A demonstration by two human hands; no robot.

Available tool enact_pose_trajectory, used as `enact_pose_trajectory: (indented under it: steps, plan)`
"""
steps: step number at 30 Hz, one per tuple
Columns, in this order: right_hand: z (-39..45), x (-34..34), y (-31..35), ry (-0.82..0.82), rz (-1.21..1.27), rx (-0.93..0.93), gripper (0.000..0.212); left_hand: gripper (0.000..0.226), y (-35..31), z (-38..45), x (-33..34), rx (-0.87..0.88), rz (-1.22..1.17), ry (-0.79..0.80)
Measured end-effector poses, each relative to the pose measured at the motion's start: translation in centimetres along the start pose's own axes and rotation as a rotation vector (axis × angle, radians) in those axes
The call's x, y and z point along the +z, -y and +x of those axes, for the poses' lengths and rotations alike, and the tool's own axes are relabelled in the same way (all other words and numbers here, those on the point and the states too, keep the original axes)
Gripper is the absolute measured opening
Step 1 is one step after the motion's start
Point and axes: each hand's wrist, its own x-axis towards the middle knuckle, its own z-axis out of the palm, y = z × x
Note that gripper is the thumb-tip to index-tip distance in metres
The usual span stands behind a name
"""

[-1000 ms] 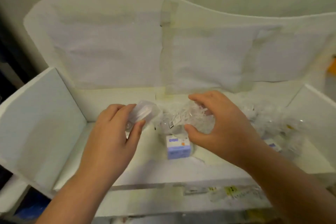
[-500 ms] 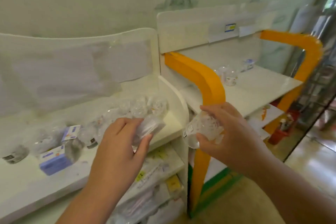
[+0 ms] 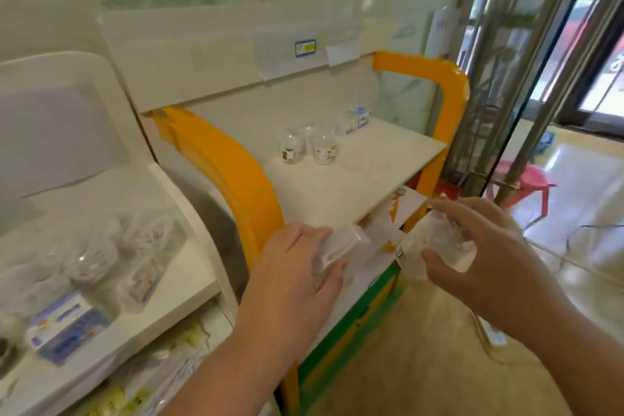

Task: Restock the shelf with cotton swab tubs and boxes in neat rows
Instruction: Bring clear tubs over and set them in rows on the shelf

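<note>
Both forearms bare — left hand point(image 3: 290, 280), right hand point(image 3: 486, 257) seemingly ringless.

The view has been swung to the right, away from the white bin shelf point(image 3: 189, 284) that filled the frame a second ago; that shelf is now seen only at the left edge. The orange-framed shelf point(image 3: 351, 179) has been brought to the centre. The left hand point(image 3: 290, 284) and right hand point(image 3: 489, 253) have been lifted clear of the bin, a clear tub point(image 3: 341, 243) being carried in the left and a second clear tub point(image 3: 435, 246) in the right. Both tubs are now held just before the front edge of the orange-framed shelf, nearer to it than half a second ago.
</note>
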Motion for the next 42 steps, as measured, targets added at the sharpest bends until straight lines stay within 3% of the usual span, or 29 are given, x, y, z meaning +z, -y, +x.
enact_pose_trajectory:
  steps: [6,14,21,28,34,42]
  plan:
    - [7.7,-0.5,-4.3,0.02,-0.014,0.038,0.067,0.037,-0.8,7.8,5.0,-0.053,-0.152,-0.043]
    - [16.0,2.3,-8.6,0.061,0.037,0.046,0.064,0.037,-0.2,13.9,9.7,-0.166,-0.154,-0.058]
    - [23.7,8.4,-9.7,0.198,0.01,-0.186,0.065,0.032,3.0,14.7,11.0,-0.327,-0.044,-0.131]
    - [32.2,16.6,-5.8,0.414,0.299,-0.506,0.058,0.033,3.6,15.6,9.5,-0.553,0.166,-0.259]
    - [36.6,24.5,1.0,0.542,0.367,-0.776,0.055,0.037,3.2,16.1,9.3,-0.73,0.305,-0.354]
    - [36.4,31.5,7.6,0.555,0.324,-0.888,0.051,0.046,2.1,16.1,9.1,-0.805,0.454,-0.34]
